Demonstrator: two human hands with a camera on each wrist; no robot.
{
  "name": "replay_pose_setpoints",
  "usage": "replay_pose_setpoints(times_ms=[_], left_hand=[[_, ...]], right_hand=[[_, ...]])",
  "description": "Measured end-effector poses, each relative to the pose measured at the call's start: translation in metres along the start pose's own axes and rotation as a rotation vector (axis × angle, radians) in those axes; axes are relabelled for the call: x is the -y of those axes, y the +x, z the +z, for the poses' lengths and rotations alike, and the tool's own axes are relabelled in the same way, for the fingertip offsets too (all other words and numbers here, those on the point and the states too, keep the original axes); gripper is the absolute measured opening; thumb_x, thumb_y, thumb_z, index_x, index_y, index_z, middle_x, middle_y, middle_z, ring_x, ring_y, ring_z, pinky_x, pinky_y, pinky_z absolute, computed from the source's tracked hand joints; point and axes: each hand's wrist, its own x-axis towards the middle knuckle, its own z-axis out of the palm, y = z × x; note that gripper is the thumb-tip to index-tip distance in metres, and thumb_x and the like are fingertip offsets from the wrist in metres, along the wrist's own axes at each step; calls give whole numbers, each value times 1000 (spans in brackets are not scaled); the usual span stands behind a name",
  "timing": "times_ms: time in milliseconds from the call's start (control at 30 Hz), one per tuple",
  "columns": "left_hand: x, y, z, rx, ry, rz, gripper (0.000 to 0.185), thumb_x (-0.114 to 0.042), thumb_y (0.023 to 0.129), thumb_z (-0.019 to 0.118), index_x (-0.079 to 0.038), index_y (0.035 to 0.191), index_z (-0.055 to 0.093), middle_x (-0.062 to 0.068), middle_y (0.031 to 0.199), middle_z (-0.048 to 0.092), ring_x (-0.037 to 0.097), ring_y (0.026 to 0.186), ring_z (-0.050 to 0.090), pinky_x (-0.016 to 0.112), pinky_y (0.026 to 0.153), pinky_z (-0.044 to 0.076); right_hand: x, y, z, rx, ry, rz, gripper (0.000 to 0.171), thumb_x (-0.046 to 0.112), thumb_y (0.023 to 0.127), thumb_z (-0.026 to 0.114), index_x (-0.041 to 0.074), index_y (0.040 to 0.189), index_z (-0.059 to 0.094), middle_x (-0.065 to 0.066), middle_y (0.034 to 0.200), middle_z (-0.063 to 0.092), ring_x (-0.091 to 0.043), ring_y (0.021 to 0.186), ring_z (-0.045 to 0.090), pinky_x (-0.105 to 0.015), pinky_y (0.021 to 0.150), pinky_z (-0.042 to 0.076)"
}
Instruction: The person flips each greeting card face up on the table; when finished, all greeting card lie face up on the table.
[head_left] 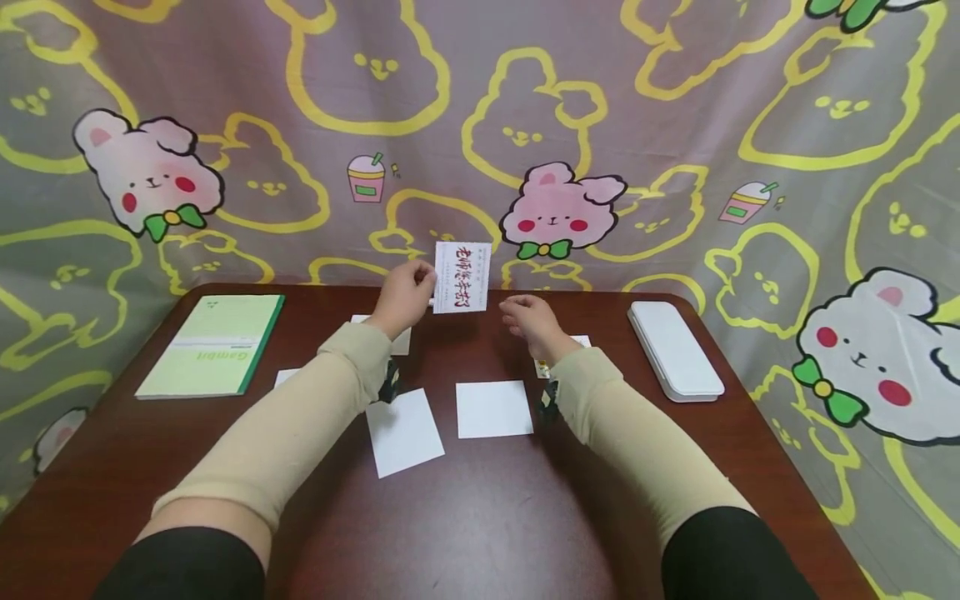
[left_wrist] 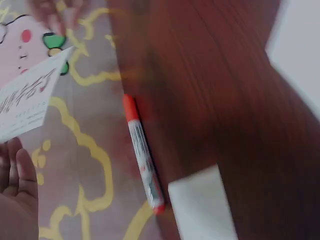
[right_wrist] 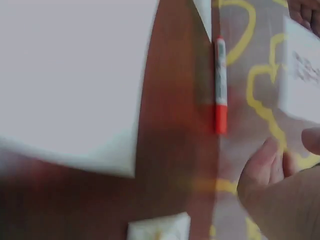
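Held up over the far side of the table is a white card [head_left: 462, 277] with large red characters and smaller print. My left hand [head_left: 405, 296] pinches it by its left edge. To the card's right is my right hand [head_left: 532, 321], apart from it, fingers loosely bent with nothing in them. The right wrist view also shows this gap between the right hand [right_wrist: 277, 182] and the card [right_wrist: 301, 75]. A red-and-white marker [left_wrist: 142, 152] lies by the table's far edge, mostly hidden behind the card in the head view.
Two blank white cards [head_left: 405, 433] [head_left: 495, 409] lie mid-table. Other cards are partly covered by the left arm, and a card with a picture [head_left: 542, 367] by the right wrist. A green notebook [head_left: 213, 346] is at left, a white case [head_left: 675, 350] at right. A patterned curtain [head_left: 457, 167] hangs behind.
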Motion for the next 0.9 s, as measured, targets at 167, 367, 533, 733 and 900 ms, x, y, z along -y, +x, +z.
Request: replay_pose_setpoints(times_ms=[167,367,533,733,900], left_hand=[[-1,0,8,-125,-268,-119,22,-11,99,51,6,107,60,17,94,60,27,85,58,29,71,47],[-3,-2,20,-153,-435,-165,19,-6,99,50,10,106,58,27,95,59,42,90,60,27,68,50],[-1,-4,24,-118,-466,-193,19,-7,99,50,9,105,58,21,94,60,32,88,62,39,78,53],[10,-6,27,8,-492,-271,22,-11,99,52,8,108,57,17,96,62,23,84,61,35,74,53],[25,-4,17,27,-518,-328,37,-16,99,53,6,129,49,22,119,57,28,101,58,37,84,50]], right_hand=[[-5,-5,18,91,234,72,34,10,98,56,-7,127,53,-23,126,57,-14,88,64,-32,92,50],[-3,-5,31,54,425,67,25,9,96,59,-3,118,58,-13,102,66,-13,82,66,-27,81,54],[-3,-4,32,-18,457,24,16,9,95,61,1,109,59,-7,94,66,-13,81,66,-24,74,55],[-4,-1,23,-57,378,-94,6,6,95,59,1,99,56,-9,91,61,-15,81,63,-23,69,53],[-7,1,7,-8,152,-170,6,4,95,57,-1,98,55,-7,87,61,-14,78,62,-35,80,53]])
